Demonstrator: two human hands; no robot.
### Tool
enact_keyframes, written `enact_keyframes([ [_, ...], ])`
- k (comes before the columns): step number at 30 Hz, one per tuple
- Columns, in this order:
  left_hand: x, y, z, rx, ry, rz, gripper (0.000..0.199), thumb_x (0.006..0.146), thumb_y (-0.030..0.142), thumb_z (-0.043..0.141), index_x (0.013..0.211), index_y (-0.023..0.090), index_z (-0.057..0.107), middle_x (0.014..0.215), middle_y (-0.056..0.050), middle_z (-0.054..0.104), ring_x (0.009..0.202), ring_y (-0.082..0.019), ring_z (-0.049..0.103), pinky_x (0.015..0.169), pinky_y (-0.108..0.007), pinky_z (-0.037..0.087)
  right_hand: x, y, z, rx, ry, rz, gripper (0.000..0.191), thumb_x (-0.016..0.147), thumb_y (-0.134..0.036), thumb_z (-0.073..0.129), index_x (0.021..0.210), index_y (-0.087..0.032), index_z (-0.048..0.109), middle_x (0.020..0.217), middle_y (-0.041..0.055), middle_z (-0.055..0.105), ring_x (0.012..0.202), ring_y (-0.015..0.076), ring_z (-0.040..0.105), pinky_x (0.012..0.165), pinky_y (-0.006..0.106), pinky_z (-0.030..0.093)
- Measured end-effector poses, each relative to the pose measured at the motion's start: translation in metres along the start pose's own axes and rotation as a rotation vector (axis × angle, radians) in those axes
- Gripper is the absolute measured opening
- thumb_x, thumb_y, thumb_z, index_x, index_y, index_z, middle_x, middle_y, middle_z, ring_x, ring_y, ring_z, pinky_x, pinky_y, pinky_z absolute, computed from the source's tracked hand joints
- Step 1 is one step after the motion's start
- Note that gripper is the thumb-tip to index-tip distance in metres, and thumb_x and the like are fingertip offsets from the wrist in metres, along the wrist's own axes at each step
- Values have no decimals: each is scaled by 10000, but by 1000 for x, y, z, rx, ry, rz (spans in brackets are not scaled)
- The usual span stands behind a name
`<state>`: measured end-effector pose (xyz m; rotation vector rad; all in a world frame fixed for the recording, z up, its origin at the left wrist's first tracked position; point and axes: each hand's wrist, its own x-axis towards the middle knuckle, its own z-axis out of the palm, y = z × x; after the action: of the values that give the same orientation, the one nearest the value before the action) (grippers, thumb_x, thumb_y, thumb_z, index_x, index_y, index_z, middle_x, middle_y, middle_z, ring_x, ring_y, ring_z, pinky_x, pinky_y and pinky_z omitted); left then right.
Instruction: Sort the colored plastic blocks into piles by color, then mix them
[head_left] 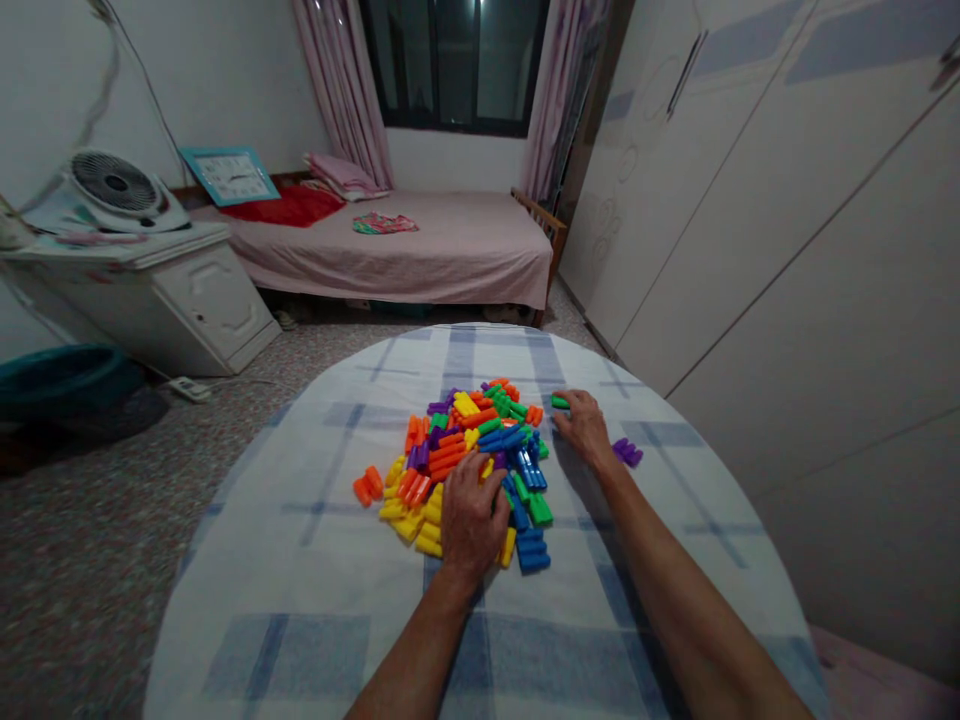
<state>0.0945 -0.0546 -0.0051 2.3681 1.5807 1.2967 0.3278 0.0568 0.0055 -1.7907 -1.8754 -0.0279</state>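
Here at the near end of the round surface [315,610] under its white-and-blue checked cloth, my left hand [471,515] is half curled, palm down on the heap of coloured plastic blocks [448,455]; its fingertips are lost among them, so I can't tell what it grips. A ribbed blue plastic block [533,552] lies just right of it. Farther off, right of the heap, my right hand [583,428] is loosely bent, fingertips at a small green plastic block [559,402]; held or merely touched, I can't say. A purple plastic block [627,452] lies apart to the right. I'd call this step handling single pieces at the heap's edge; next wants, I judge, a light, sure pinch on the green one. Beyond, left on the floor: a round teal tub [71,365], insides unreadable. Farther, a white panelled cabinet [214,300], door shut, contents hidden.
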Motion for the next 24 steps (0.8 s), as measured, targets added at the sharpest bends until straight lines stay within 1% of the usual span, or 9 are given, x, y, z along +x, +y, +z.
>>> enact_keyframes([
  [3, 1, 1, -1, -1, -7, 3, 255, 831, 147, 547, 1044, 198, 679, 1207, -106, 595, 1209, -268, 496, 1023, -464, 424, -30, -7, 3, 206, -93, -109, 328, 849, -244, 501, 1134, -181, 651, 1118, 105, 612, 1076, 239, 538, 950, 388, 423],
  [6, 2, 1, -2, -4, -13, 0, 259, 833, 146, 537, 1043, 202, 678, 1201, -103, 595, 1204, -267, 500, 1020, -465, 427, -48, -14, 7, 277, -168, -155, 354, 859, -235, 481, 1172, -182, 639, 1120, 100, 618, 1066, 234, 538, 956, 396, 416],
  [10, 2, 1, -2, 9, -14, 4, 253, 838, 146, 533, 1040, 201, 676, 1205, -102, 591, 1204, -270, 502, 1011, -466, 434, -53, -27, 12, 235, -205, -188, 455, 810, -185, 519, 1260, -183, 586, 1166, 100, 603, 1092, 228, 515, 971, 385, 397],
  [13, 1, 0, -1, 13, -14, 10, 245, 845, 148, 530, 1036, 199, 676, 1208, -102, 591, 1208, -268, 499, 1014, -467, 432, -50, -34, 14, 143, -208, -171, 574, 769, -169, 551, 1342, -187, 517, 1249, 109, 558, 1138, 240, 483, 968, 385, 389],
  [15, 1, -1, -1, 12, -14, 14, 241, 851, 152, 527, 1035, 199, 675, 1207, -104, 592, 1207, -266, 498, 1013, -470, 432, -48, -37, 14, 102, -213, -153, 596, 759, -180, 567, 1352, -189, 503, 1270, 111, 540, 1148, 244, 472, 964, 384, 383],
  [18, 1, -1, -1, 12, -15, 16, 241, 851, 154, 529, 1038, 198, 675, 1208, -105, 592, 1207, -268, 497, 1010, -473, 433, -45, -40, 12, 104, -218, -140, 527, 752, -202, 591, 1277, -200, 546, 1231, 97, 548, 1117, 234, 480, 940, 361, 383],
  [21, 0, -2, 0, 20, -10, 18, 241, 846, 152, 536, 1036, 193, 678, 1205, -107, 591, 1203, -270, 501, 1007, -467, 436, -44, -42, 11, 120, -191, -134, 329, 758, -224, 595, 1084, -185, 593, 1118, 84, 579, 1044, 223, 496, 888, 329, 388],
  [24, 0, -2, 0, 27, -5, 24, 236, 839, 150, 547, 1029, 188, 681, 1202, -110, 591, 1198, -271, 503, 1003, -464, 440, -47, -44, 11, 36, -141, -64, 180, 782, -261, 583, 942, -177, 573, 1004, 82, 593, 955, 223, 500, 827, 317, 376],
])
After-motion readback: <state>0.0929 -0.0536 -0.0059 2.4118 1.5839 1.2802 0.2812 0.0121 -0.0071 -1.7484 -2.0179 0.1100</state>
